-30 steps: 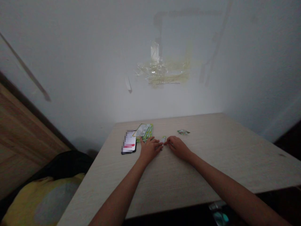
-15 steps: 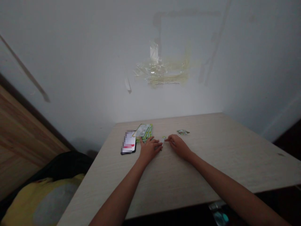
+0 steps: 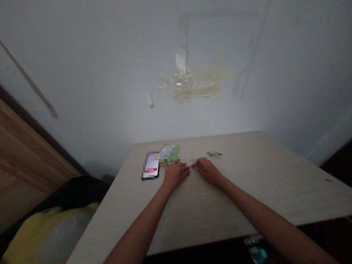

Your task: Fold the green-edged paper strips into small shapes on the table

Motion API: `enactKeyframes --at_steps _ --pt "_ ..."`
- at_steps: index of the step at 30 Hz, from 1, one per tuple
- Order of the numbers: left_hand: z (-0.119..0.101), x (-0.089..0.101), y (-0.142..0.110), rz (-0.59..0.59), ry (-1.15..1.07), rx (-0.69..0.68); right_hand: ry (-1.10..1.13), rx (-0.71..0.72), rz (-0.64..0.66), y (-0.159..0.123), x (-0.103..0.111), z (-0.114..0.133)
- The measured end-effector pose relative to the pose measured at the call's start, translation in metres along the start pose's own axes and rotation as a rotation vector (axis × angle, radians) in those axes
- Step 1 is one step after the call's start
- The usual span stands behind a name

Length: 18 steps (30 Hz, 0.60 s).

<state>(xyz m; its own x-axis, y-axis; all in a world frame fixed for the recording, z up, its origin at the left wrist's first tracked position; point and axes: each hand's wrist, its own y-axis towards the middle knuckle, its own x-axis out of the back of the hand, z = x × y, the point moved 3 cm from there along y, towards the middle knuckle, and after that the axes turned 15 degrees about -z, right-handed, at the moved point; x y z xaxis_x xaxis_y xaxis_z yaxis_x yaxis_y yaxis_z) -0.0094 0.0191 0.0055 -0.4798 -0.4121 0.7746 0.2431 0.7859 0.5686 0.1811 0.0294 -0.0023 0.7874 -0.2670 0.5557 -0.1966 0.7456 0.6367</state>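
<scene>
A small white-and-green piece (image 3: 191, 161), perhaps paper or a packet, lies flat on the table between my hands. My left hand (image 3: 175, 175) rests over its left side, palm down with the fingers spread, and partly covers it. At its right edge my right hand (image 3: 208, 171) has its fingers pinched together, with the fingertips touching the piece. Just beyond the left hand is a stack of green-and-white packets (image 3: 168, 152). A phone (image 3: 150, 169) with a lit, blurred screen lies left of that hand, tucked against the stack.
A small crumpled green-and-white wrapper (image 3: 214, 154) is on the pale wooden table (image 3: 239, 216), beyond my right hand. The wall (image 3: 110, 73) behind carries peeling clear tape (image 3: 189, 82). At lower left is a yellow-and-grey plush item (image 3: 55, 234); a bottle (image 3: 257, 253) shows below the front edge.
My right fingertips have shifted very slightly left and down along the edge of the small piece. The left hand stays in place.
</scene>
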Motion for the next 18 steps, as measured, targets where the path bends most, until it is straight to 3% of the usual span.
enactKeyframes --at_steps 13,18 --pt "-0.0008 -0.0001 0.0006 0.025 0.010 0.014 -0.269 -0.078 0.019 0.0049 -0.0044 -0.0039" --pt "-0.0015 0.0009 -0.0002 0.037 0.013 0.011 -0.349 -0.049 -0.019 0.0064 -0.0086 -0.0076"
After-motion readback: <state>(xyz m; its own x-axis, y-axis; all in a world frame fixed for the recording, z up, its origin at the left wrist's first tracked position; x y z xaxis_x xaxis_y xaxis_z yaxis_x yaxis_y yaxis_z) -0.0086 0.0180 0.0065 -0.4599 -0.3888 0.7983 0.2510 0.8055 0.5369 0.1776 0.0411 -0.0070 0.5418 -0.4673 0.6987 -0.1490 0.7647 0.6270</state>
